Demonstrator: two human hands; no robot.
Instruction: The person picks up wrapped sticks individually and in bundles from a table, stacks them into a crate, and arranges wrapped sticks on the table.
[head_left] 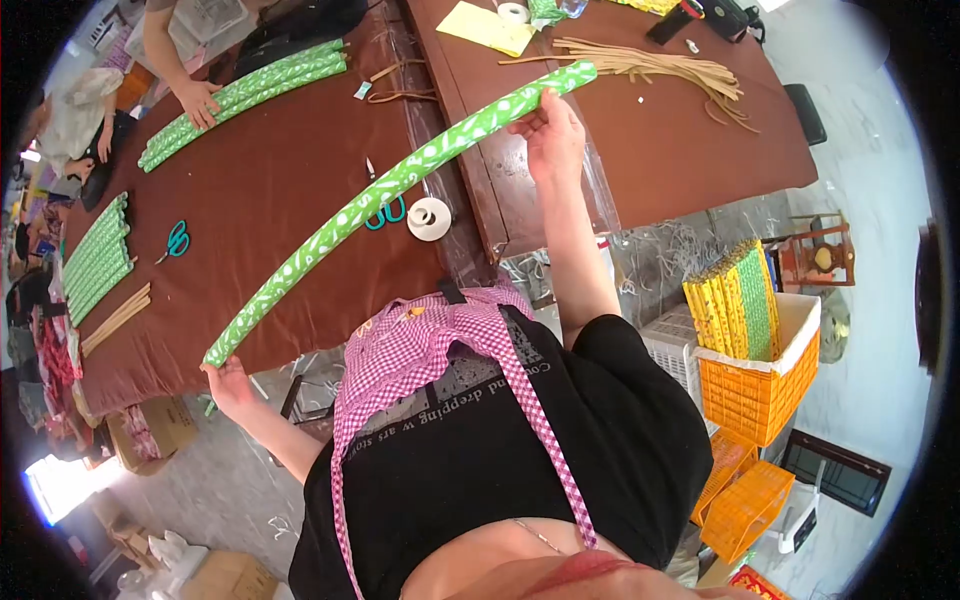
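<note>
A long green tube with a white pattern [370, 205] is stretched between my two hands above the brown table [300, 170]. At its lower left end, my left hand [230, 385] is closed on the tip. My right hand [552, 130] grips it near the upper right end, with the thumb and fingers around it. Under the middle of the tube lie teal-handled scissors [388, 212], partly covered by it. Beside them sits a white tape roll [429, 219].
Another person's hand [200, 104] rests on green rolls [245, 100] at the upper left. More green rolls [100, 258], teal scissors [177, 240] and thin sticks [118, 318] lie at left. Brown strips [660, 68] lie upper right. An orange crate [755, 395] holds yellow and green rolls.
</note>
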